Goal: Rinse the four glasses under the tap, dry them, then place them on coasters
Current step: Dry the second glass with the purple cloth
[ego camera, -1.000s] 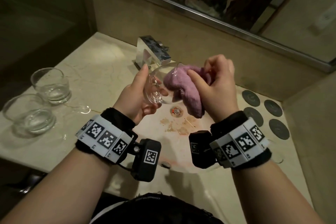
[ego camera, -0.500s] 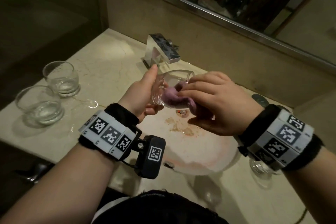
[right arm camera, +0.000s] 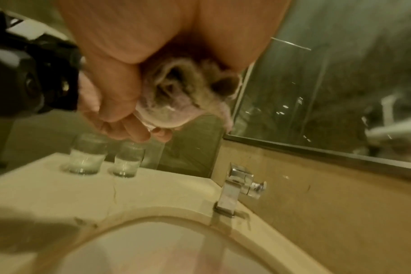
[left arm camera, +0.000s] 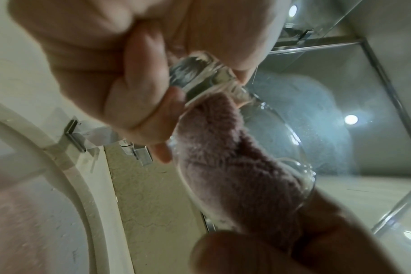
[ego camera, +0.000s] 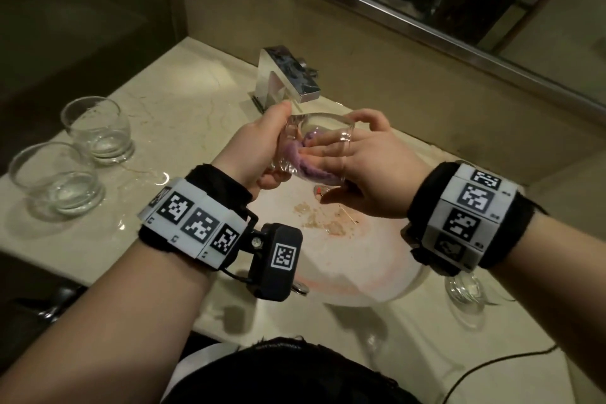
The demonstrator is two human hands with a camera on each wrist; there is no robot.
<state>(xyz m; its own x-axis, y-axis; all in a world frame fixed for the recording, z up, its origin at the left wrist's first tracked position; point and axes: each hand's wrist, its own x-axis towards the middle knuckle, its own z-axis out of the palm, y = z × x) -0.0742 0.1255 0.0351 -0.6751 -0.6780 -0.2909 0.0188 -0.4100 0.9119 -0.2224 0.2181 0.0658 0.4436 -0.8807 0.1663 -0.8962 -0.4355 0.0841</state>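
Marble worktop point(ego camera: 183, 102) carries everything I can see, with the round basin point(ego camera: 360, 259) sunk in its middle and the chrome tap point(ego camera: 288, 75) at the far edge. Two stemless glasses point(ego camera: 98, 131) stand side by side on the worktop, well to my left of the basin; each seems to have some water in its base, though I cannot say how much. Another glass point(ego camera: 465, 289) sits on the worktop by the near right rim of the basin, half hidden under my right wrist band. No coasters show in any view.

Over the basin I hold the fourth glass point(ego camera: 314, 147) on its side. Its long axis runs left to right: base toward my left hand point(ego camera: 259, 154), mouth toward my right hand point(ego camera: 367, 167). My left hand is curled round the thick base, thumb on top and fingers beneath, as the left wrist view shows plainly. My right hand has its fingers pushed through the mouth, gripping a wad of pinkish-purple cloth point(left arm camera: 235, 157) pressed against the inner wall.

I judge this to be the drying step. What the next move turns on is that axis: the cloth can only come out to the right, along the glass, so I would draw the right hand straight back while the left keeps the base steady. A sideways pull could lever the rim against my knuckles.
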